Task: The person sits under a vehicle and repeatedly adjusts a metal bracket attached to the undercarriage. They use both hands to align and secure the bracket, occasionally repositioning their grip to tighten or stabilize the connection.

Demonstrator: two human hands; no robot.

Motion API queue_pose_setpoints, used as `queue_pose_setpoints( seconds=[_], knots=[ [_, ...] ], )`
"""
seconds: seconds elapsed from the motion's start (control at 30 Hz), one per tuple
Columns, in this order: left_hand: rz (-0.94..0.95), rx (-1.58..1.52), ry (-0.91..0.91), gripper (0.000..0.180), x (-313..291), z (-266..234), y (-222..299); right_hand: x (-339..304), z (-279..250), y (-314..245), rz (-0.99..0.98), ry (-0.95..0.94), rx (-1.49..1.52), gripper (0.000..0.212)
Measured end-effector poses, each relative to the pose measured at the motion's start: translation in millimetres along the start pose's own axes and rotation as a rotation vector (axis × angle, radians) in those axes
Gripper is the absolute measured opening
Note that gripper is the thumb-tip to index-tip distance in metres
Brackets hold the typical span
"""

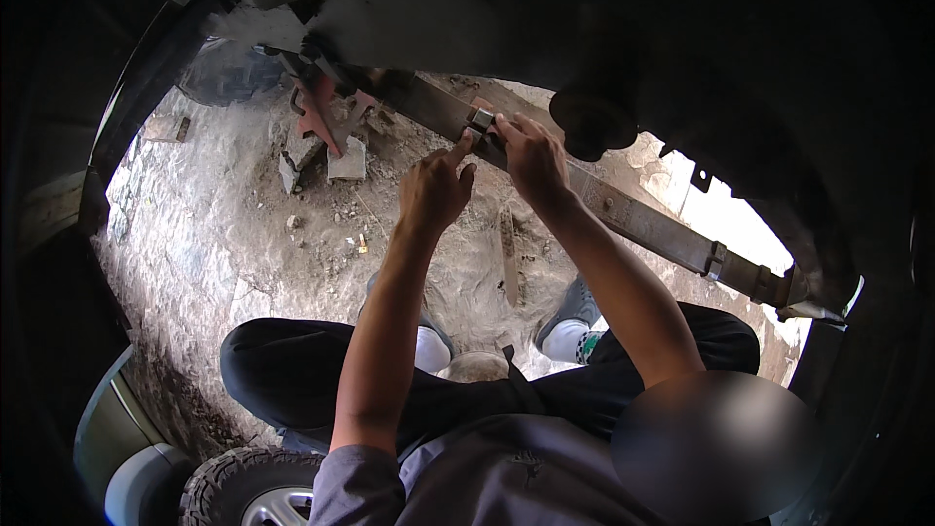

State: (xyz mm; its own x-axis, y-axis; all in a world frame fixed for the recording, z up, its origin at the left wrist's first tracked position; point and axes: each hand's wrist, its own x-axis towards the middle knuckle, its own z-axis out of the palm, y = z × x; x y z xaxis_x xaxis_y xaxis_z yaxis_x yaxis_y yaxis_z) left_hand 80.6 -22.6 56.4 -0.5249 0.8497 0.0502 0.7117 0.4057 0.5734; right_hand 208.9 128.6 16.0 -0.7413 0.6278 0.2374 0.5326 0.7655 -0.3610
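A long flat leaf spring (633, 219) crosses in front of me, slanting from the upper left down to the right. On its middle sits a small squarish metal clamp (480, 120). My left hand (438, 193) reaches the clamp's near side, its index finger stretched out against it and its thumb apart. At the clamp's right side, my right hand (533, 161) has its fingertips closed on the edge; the back of the hand hides part of the grip. Another clamp band (716, 260) wraps the spring farther right.
Dark vehicle underbody hangs overhead, with a rounded part (594, 122) close to my right hand. A red jack stand (317, 115) stands at the upper left by concrete blocks (347, 159). A flat metal strip (508, 255) lies between my feet. A tyre (224, 492) is at lower left.
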Motion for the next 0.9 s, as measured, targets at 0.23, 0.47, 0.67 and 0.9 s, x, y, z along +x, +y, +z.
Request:
queue_pose_setpoints(
  seconds=[0.23, 0.47, 0.67, 0.9],
  knots=[
    [-0.055, 0.073, 0.008, 0.022, 12, 0, 11, 4, 4, 15, -0.09, 0.108, 0.016, 0.034],
    [-0.05, 0.126, 0.046, 0.022, 3, 3, -2, -11, -8, -3, -0.141, 0.099, -0.054, 0.034],
    [-0.052, 0.141, 0.031, 0.028, 3, 2, 3, -18, -7, 0, -0.179, 0.098, -0.063, 0.033],
    [-0.095, 0.107, -0.006, 0.033, 4, -4, 7, -1, -6, -2, -0.086, 0.026, -0.128, 0.033]
  ],
)
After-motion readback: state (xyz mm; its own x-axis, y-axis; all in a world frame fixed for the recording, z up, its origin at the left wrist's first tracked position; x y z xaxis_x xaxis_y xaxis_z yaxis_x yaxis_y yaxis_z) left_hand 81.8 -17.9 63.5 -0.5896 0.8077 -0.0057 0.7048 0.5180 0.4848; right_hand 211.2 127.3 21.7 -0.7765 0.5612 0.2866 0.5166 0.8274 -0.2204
